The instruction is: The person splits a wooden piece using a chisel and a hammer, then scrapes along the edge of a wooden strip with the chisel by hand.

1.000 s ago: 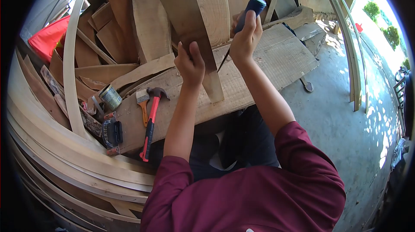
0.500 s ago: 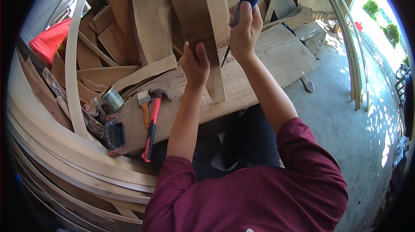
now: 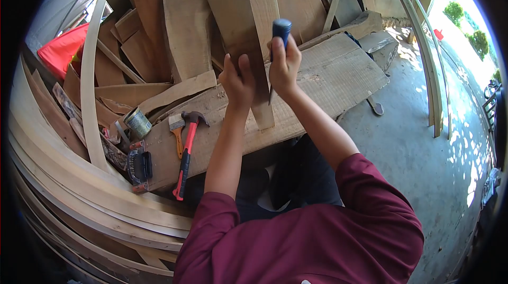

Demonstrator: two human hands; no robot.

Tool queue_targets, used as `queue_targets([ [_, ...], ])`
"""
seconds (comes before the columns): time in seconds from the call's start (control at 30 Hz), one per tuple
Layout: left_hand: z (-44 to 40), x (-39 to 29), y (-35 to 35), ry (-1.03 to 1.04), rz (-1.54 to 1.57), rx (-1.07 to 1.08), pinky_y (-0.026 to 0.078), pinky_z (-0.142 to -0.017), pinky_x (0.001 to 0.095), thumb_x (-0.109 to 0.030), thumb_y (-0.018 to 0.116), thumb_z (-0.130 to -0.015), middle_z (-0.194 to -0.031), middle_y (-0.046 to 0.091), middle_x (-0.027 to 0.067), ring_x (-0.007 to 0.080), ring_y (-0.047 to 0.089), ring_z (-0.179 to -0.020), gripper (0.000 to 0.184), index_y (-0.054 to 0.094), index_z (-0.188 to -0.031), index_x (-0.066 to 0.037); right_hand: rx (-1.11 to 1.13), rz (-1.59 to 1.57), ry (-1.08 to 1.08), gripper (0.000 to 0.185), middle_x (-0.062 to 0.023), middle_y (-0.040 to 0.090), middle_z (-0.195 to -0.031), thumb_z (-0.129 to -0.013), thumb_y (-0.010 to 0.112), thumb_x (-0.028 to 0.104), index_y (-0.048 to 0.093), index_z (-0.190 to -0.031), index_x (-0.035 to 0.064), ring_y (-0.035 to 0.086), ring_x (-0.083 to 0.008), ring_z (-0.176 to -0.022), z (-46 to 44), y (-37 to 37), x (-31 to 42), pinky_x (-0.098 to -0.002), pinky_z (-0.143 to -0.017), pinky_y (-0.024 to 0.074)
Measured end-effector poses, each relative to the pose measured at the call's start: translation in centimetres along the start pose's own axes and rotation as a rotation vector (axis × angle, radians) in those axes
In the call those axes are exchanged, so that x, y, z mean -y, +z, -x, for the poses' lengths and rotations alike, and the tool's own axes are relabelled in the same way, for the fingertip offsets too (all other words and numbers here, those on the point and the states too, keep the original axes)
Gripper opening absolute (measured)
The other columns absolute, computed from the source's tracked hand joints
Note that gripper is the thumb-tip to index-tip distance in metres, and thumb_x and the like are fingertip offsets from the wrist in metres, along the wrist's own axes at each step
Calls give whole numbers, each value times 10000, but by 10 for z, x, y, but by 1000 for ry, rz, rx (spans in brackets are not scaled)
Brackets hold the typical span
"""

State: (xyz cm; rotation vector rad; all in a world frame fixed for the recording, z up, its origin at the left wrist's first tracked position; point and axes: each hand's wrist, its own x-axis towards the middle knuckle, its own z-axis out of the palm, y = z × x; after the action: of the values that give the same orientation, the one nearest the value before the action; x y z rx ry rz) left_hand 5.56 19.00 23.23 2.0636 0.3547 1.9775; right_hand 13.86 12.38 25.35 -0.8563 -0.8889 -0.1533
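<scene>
Brown wood makes up the long board, which seems to rest its narrow end on the surface; its long axis points away from the person. At the board's left edge the left hand has its thumb raised, probably to steady it; hidden fingers leave its grip uncertain. At the board's right edge, the right hand wraps a blue-handled tool, blade down, presumably for control. Left of the board lie a hammer and a brush.

A long, flat, brown wooden board tilts, its narrow end pointing down. A thin, dark tool with a round blue handle points down by the board's right edge.
</scene>
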Motion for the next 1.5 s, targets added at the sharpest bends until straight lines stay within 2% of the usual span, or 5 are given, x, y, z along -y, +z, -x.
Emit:
queue_targets([
  [0.1, -1, 1, 1, 2, 32, -22, 402, -407, 344, -148, 562, -897, -566, 549, 159, 285, 571, -448, 271, 509, -971, 107, -10, 30, -70, 270, 16, 403, -621, -905, 534, 260, 484, -779, 27, 362, -61, -614, 12, 4, -4, -241, -523, 311],
  [0.17, 1, 3, 0, -12, 29, -33, 403, -411, 337, -147, 562, -898, -572, 553, 156, 276, 575, -454, 268, 507, -966, 107, -10, 12, -24, 301, 20, 487, -673, -928, 491, 310, 522, -818, 33, 416, -47, -602, 2, -3, -3, -211, -540, 337],
  [0.43, 0, 1, -9, -54, 23, 12, 400, -412, 325, -114, 548, -903, -578, 553, 148, 263, 570, -449, 217, 505, -956, 91, -104, -154, -17, 360, -2, 485, -667, -930, 472, 395, 459, -777, 69, 405, -56, -531, -19, 5, 13, -209, -468, 328],
  [0.77, 2, 4, -4, 42, 33, -74, 396, -407, 326, -125, 555, -898, -573, 540, 162, 269, 564, -441, 247, 502, -988, 99, 14, -22, -109, 336, 15, 489, -673, -942, 460, 366, 463, -788, 67, 410, -39, -543, -24, 11, 11, -199, -478, 332],
  [1.5, 3, 2, -4, 16, 12, -26, 391, -394, 315, -129, 573, -888, -559, 536, 151, 257, 559, -420, 254, 503, -995, 91, -59, -10, -104, 347, 11, 482, -677, -937, 464, 337, 497, -748, 48, 418, -61, -631, -23, 6, 20, -225, -579, 338],
])
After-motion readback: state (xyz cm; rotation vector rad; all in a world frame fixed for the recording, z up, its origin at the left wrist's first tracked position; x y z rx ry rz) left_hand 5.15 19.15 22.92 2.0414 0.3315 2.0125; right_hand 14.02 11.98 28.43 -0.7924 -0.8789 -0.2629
